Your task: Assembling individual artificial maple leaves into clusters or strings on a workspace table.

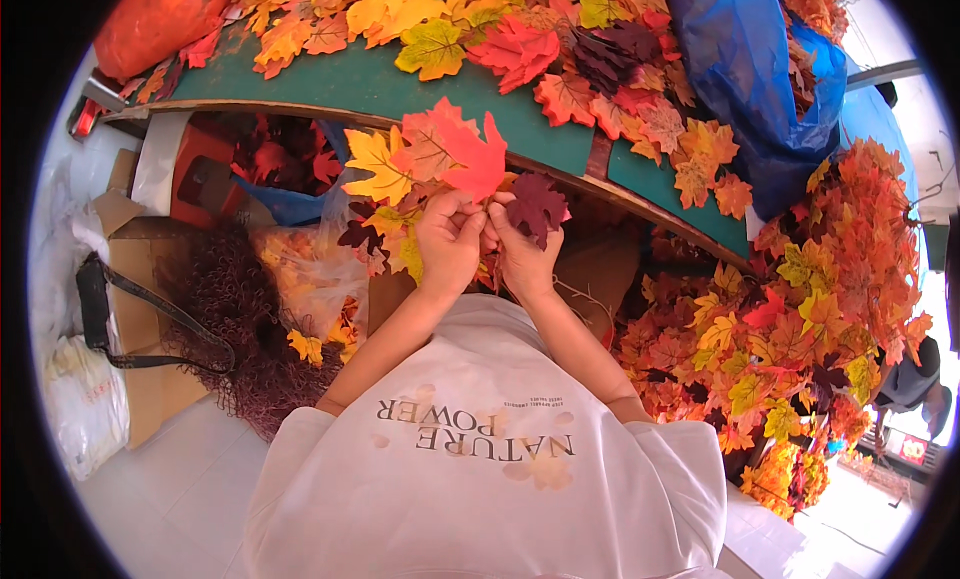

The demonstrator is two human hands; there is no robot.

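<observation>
My left hand [447,243] and my right hand [526,255] meet in front of my chest, just below the table edge. Both are closed, fingertips pinched together on a spray of artificial maple leaves. A bright red leaf [478,161] stands up above the fingertips, and a yellow leaf [378,171] spreads out to the left of it. Over the fingers of my right hand lies a dark purple leaf [538,209], covering part of them. The thin stems between the fingertips are mostly hidden.
Loose autumn leaves [430,47] cover much of the green tabletop [300,91]. A blue plastic bag [750,99] stands at the far right, above a big heap of leaf sprays [790,329]. Left, a tangle of dark brown stems [235,309] sits beside a clear bag of leaves [300,264].
</observation>
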